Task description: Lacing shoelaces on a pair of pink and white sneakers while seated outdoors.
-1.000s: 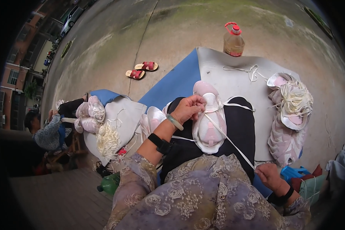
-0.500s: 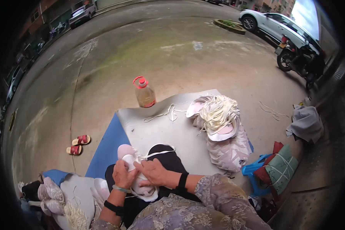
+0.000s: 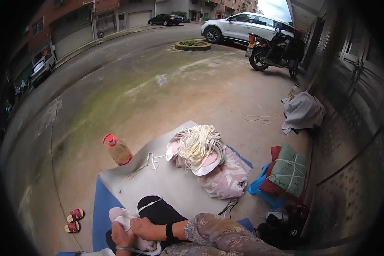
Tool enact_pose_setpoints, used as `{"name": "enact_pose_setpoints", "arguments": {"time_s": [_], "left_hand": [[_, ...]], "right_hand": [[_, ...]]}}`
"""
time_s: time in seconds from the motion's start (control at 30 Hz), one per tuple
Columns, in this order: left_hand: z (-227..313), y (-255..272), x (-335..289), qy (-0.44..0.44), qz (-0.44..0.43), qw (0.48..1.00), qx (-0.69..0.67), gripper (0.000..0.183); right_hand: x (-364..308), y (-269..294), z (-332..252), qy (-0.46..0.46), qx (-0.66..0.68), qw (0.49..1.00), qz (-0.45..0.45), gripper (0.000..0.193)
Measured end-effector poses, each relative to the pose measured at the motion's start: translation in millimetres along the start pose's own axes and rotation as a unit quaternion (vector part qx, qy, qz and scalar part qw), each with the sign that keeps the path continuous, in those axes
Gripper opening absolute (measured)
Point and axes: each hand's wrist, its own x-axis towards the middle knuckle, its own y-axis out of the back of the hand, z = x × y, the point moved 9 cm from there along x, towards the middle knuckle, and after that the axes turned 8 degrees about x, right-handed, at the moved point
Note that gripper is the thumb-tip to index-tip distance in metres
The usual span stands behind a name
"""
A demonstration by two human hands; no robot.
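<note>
A pink and white shoe upper (image 3: 123, 216) lies over my black-clad lap at the lower left. My left hand (image 3: 121, 238) is wrapped round its near left side. Close beside it, my right hand (image 3: 146, 229) has its fingers bent and pressed onto the middle of the upper; the fingertips are partly hidden. A white shoelace (image 3: 151, 199) loops out from the upper across the black cloth. Beyond my hands, a tangled bundle of cream laces (image 3: 200, 143) rests on a stack of pink and white shoe uppers (image 3: 224, 177).
A grey and blue sheet (image 3: 128, 183) lies under the stack. Past its far edge stands a red-capped bottle (image 3: 118, 150). Red sandals (image 3: 74, 219) are at left. To the right are a blue stool (image 3: 258, 183) with a tied green bundle (image 3: 289, 170), draped grey cloth (image 3: 303, 112) and a motorcycle (image 3: 273, 53).
The view has swung right and up, so the scene sits further left, with my hands lower. Both hands stay on the shoe upper.
</note>
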Motion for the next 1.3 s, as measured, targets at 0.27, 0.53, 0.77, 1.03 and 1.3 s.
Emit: {"name": "enact_pose_setpoints", "arguments": {"time_s": [0.27, 0.53, 0.77, 1.03, 1.3], "left_hand": [[6.0, -3.9, -1.0, 0.005, 0.009, 0.998, 0.056, 0.053], [6.3, -2.4, -2.0, -0.002, -0.001, 0.996, 0.086, 0.046], [-2.3, -9.9, -3.9, 0.021, -0.033, 0.996, 0.081, 0.040], [21.4, 0.3, -5.7, -0.082, 0.027, 0.992, 0.089, 0.026], [59.3, 12.8, -17.9, -0.258, 0.088, 0.955, 0.119, 0.016]], "right_hand": [[-6.5, -6.9, 13.3, -0.056, 0.028, 0.998, -0.028, 0.031], [-8.6, 0.9, 3.1, -0.055, 0.029, 0.998, -0.013, 0.039], [-7.8, -0.7, 3.6, -0.099, 0.005, 0.992, -0.079, 0.023], [-5.9, 3.0, 11.3, -0.042, 0.097, 0.994, -0.025, 0.018], [5.1, -8.2, 20.8, -0.044, 0.108, 0.988, -0.100, 0.014]]}}
